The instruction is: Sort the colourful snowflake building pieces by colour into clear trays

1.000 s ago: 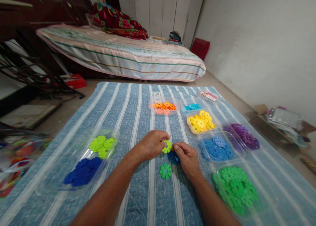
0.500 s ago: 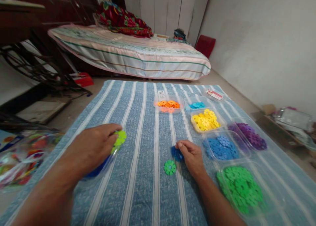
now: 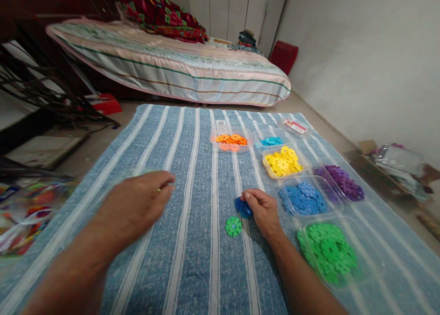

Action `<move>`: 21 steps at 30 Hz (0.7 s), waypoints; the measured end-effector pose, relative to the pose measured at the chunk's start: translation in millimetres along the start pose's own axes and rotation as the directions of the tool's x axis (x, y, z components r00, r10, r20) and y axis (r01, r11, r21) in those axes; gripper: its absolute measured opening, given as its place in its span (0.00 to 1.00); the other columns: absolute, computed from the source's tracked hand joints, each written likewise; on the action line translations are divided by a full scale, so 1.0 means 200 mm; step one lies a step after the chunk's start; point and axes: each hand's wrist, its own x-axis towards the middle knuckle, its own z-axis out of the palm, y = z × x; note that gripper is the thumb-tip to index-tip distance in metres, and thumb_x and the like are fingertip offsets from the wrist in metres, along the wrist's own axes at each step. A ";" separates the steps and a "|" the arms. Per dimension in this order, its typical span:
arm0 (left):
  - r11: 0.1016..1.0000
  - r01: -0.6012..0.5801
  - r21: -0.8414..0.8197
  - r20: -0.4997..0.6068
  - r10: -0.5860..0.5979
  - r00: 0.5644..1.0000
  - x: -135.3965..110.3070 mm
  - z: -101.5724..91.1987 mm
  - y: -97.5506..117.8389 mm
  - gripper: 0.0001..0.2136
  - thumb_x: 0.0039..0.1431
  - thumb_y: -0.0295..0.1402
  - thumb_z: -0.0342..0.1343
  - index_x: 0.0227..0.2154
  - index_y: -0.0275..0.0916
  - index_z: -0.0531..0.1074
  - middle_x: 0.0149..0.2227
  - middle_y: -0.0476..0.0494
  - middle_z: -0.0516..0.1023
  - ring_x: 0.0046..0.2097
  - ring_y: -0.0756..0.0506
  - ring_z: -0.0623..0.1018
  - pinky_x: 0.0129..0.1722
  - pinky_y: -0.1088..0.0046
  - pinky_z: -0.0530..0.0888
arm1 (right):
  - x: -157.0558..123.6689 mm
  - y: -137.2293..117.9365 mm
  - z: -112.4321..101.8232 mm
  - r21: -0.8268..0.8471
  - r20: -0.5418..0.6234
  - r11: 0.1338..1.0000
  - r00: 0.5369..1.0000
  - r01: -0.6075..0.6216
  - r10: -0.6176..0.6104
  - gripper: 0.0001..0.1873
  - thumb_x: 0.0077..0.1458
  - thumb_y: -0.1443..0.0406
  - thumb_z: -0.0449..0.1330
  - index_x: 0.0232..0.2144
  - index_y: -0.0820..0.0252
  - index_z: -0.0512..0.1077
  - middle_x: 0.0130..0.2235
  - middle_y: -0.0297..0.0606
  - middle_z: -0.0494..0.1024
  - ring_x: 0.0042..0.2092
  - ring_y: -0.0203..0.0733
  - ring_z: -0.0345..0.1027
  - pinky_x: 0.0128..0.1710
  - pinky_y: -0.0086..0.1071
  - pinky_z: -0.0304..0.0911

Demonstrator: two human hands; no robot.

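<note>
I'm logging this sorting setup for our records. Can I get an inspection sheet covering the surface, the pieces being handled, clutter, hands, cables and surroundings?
Surface: striped blue cloth spread on the floor.
Job's things: blue piece pinched just above the cloth; green piece lying loose beside it.
Clutter: clear trays at right hold orange pieces, yellow pieces, blue pieces, purple pieces and green pieces; bag of mixed pieces at far left.
Hands: right hand pinches the blue piece; left hand is blurred, low over the cloth's left side, grip unclear.
Cables: nothing seen.
Surroundings: bed behind, white wall at right, cardboard box by it.
</note>
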 end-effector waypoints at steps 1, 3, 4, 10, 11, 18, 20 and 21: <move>0.992 -0.113 -0.063 0.072 0.117 0.990 -0.01 0.03 0.07 0.13 0.61 0.35 0.42 0.39 0.38 0.71 0.40 0.44 0.76 0.41 0.45 0.74 0.42 0.70 0.67 | 0.00 0.00 0.00 0.004 -0.003 1.000 1.000 -0.003 0.003 0.10 0.53 0.61 0.58 0.27 0.59 0.76 0.27 0.33 0.76 0.31 0.36 0.68 0.34 0.29 0.62; 0.950 -0.283 -0.134 0.184 0.304 0.935 -0.01 0.12 0.21 0.10 0.59 0.36 0.45 0.34 0.39 0.71 0.35 0.45 0.76 0.38 0.44 0.75 0.39 0.69 0.67 | 0.00 0.00 0.00 0.009 -0.007 1.000 1.000 -0.007 0.007 0.10 0.53 0.61 0.58 0.27 0.59 0.76 0.27 0.33 0.76 0.31 0.36 0.68 0.34 0.29 0.62; 0.939 -0.315 -0.138 0.216 0.339 0.916 -0.01 0.17 0.27 0.08 0.58 0.35 0.47 0.32 0.39 0.70 0.35 0.44 0.76 0.38 0.43 0.75 0.38 0.68 0.68 | 0.00 0.00 0.00 0.010 -0.008 1.000 1.000 -0.008 0.008 0.10 0.53 0.61 0.58 0.27 0.59 0.76 0.27 0.33 0.76 0.31 0.36 0.68 0.34 0.29 0.62; 0.912 -0.397 -0.101 0.225 0.410 0.884 0.01 0.38 0.44 0.06 0.53 0.31 0.50 0.33 0.37 0.68 0.37 0.39 0.74 0.40 0.39 0.75 0.37 0.64 0.69 | 0.00 0.00 -0.01 0.003 0.001 1.000 1.000 -0.001 0.001 0.10 0.53 0.60 0.58 0.28 0.58 0.76 0.27 0.33 0.76 0.31 0.37 0.68 0.34 0.30 0.62; 0.910 -0.402 -0.102 0.218 0.415 0.883 0.01 0.39 0.44 0.05 0.53 0.30 0.50 0.33 0.37 0.68 0.37 0.39 0.74 0.40 0.39 0.75 0.37 0.65 0.69 | 0.00 0.00 -0.01 0.002 0.002 1.000 1.000 0.000 0.000 0.10 0.53 0.60 0.58 0.28 0.58 0.76 0.27 0.33 0.76 0.32 0.37 0.68 0.34 0.30 0.62; 0.912 -0.338 -0.232 0.264 0.394 0.880 0.03 0.38 0.42 0.02 0.51 0.31 0.52 0.27 0.40 0.65 0.27 0.47 0.73 0.32 0.44 0.74 0.29 0.71 0.63 | 0.00 0.00 -0.01 0.003 0.005 1.000 1.000 0.005 -0.005 0.11 0.53 0.59 0.58 0.27 0.58 0.76 0.27 0.33 0.76 0.31 0.37 0.68 0.34 0.31 0.62; 0.904 -0.324 -0.278 0.263 0.396 0.880 0.04 0.37 0.40 0.04 0.51 0.32 0.53 0.25 0.40 0.63 0.24 0.50 0.70 0.28 0.47 0.72 0.26 0.73 0.60 | 0.00 0.00 -0.01 -0.003 0.006 1.000 1.000 0.015 -0.015 0.11 0.53 0.59 0.58 0.28 0.58 0.76 0.27 0.33 0.76 0.32 0.37 0.68 0.34 0.31 0.62; 0.902 -0.319 -0.291 0.261 0.396 0.881 0.05 0.37 0.39 0.05 0.51 0.32 0.53 0.24 0.40 0.63 0.23 0.50 0.69 0.27 0.48 0.71 0.26 0.73 0.58 | 0.01 0.00 -0.01 -0.009 0.007 1.000 1.000 0.019 -0.019 0.11 0.53 0.59 0.58 0.28 0.59 0.76 0.27 0.34 0.76 0.32 0.37 0.68 0.34 0.31 0.63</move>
